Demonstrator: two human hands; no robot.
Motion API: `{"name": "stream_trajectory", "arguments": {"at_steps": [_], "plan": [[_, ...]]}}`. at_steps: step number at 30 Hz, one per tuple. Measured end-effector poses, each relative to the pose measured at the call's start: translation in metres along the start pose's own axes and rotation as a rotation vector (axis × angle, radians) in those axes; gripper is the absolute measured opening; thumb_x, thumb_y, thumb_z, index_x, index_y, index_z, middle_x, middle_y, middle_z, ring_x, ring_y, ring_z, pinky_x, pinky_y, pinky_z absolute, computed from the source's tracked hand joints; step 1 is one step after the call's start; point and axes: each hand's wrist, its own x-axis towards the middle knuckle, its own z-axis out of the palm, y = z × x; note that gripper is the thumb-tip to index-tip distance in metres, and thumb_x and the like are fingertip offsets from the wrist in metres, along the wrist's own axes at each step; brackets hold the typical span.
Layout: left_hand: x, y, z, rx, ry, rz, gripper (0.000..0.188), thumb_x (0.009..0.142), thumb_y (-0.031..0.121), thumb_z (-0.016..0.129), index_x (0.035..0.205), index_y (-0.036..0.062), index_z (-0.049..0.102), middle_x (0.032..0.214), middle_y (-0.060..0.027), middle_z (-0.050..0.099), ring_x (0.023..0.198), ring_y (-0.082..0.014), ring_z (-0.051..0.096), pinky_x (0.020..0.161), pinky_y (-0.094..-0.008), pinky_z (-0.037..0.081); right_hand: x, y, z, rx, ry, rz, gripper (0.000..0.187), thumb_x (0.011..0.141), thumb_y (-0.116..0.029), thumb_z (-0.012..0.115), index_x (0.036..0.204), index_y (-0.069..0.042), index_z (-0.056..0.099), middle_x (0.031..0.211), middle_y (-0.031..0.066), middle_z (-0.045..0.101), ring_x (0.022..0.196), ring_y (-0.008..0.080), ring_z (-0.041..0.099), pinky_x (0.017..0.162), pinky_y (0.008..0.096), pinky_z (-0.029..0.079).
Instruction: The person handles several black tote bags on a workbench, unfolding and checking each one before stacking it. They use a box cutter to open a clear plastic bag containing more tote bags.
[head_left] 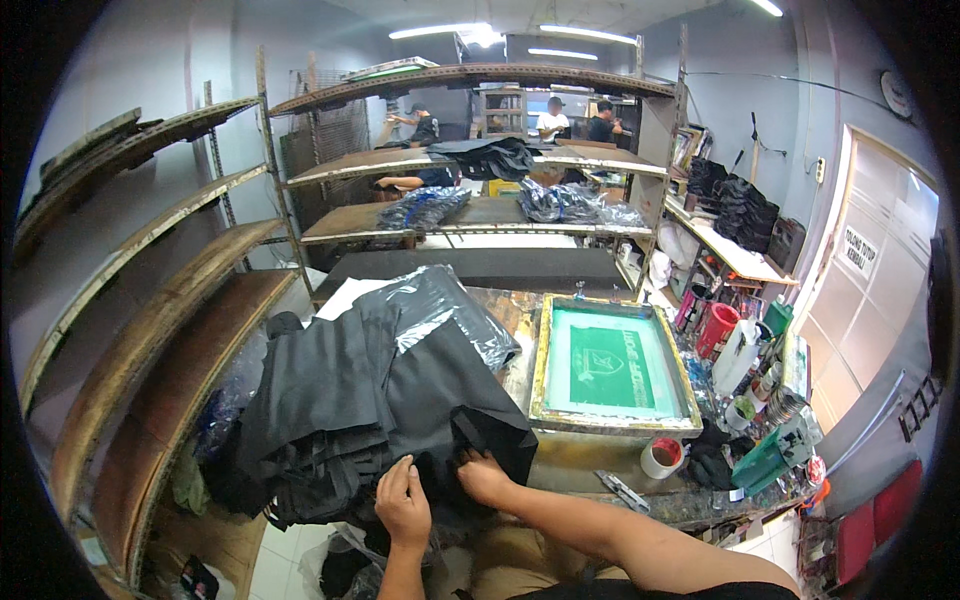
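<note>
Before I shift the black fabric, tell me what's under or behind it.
Past the far edge of the black fabric, shiny plastic and a white sheet show. The fabric hides whatever lies beneath its middle, so I can't tell.

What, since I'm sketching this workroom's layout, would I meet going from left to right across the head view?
Tiered wooden shelves → pile of black fabric → framed green printing screen → red container → white jug → panelled door.
</note>
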Motion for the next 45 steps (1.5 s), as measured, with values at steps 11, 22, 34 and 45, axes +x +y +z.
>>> {"name": "stream_trajectory", "arguments": {"at_steps": [11,22,34,45], "plan": [[-0.011,0.011,-0.005,-0.082,-0.078,0.029,0.023,0.101,0.011,0.065,0.114,-0.0023,0.077,0.117,-0.02,0.076,0.11,-0.0377,0.07,0.099,-0.0456,0.053,0.034,0.005,-0.018,-0.053,-0.028,0.17,0.052,0.103,-0.022,0.048,0.152,-0.003,0.05,0.156,0.0217,0.049,0.143,0.0416,0.046,0.113,0.0661,0.037],[-0.02,-0.004,-0.009,-0.102,-0.181,-0.108,0.027,0.103,0.012,0.062,0.12,-0.0046,0.074,0.125,-0.0222,0.073,0.118,-0.0396,0.067,0.103,-0.047,0.051,0.017,0.017,-0.009,0.255,-0.105,0.041,0.042,0.089,-0.008,0.06,0.13,0.0,0.065,0.13,0.0243,0.067,0.115,0.0412,0.068,0.094,0.0519,0.058],[-0.11,-0.116,-0.014,0.131,-0.114,-0.748,0.072,0.098,0.064,0.063,0.143,0.0072,0.062,0.147,-0.0275,0.055,0.132,-0.0382,0.056,0.115,-0.0555,0.041,-0.214,-0.004,-0.032,-0.064,-0.157,-0.33,0.038,0.1,-0.016,0.055,0.138,-0.012,0.059,0.129,0.01,0.058,0.125,0.0321,0.055,0.104,0.0744,0.041],[-0.073,-0.116,-0.019,-1.063,-0.133,-1.153,0.048,0.104,0.026,0.069,0.14,-0.0041,0.058,0.135,-0.0148,0.067,0.118,-0.028,0.065,0.104,-0.0416,0.051,-0.232,-0.006,0.001,0.642,-0.242,-0.44,0.044,0.105,-0.032,0.058,0.14,-0.005,0.061,0.122,0.0185,0.069,0.117,0.0402,0.063,0.098,0.0508,0.05]]}}
